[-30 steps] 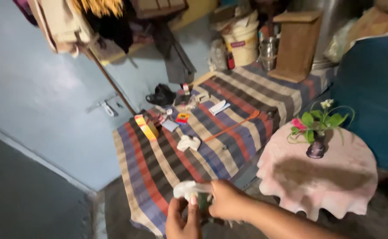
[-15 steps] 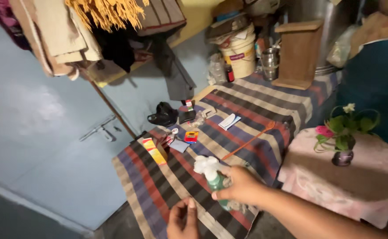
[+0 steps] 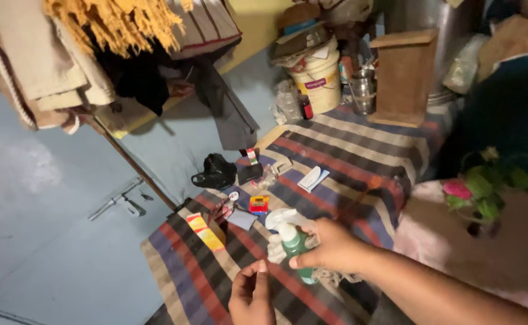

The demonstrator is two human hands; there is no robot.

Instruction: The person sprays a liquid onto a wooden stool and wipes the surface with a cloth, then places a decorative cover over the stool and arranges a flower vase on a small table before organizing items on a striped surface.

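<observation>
Support surface: a bed [image 3: 360, 150] covered with a striped cloth in red, blue, black and cream bands; the landmark is the small red-and-yellow box [image 3: 258, 204] near the cloth's middle. Just left of it lie a grey pouch [image 3: 242, 219] and some small bits too blurred to tell; further left and nearer the camera, a long yellow-and-red carton [image 3: 205, 232]; beyond it, toward the wall, a black bundle [image 3: 216, 172] and a dark wallet-like item [image 3: 250, 173]; right of it and further back, a white packet [image 3: 313, 179]; just right and nearer, a crumpled white cloth [image 3: 278, 218]; far beyond, a wooden box [image 3: 403, 75] stands upright at the bed's end.
</observation>
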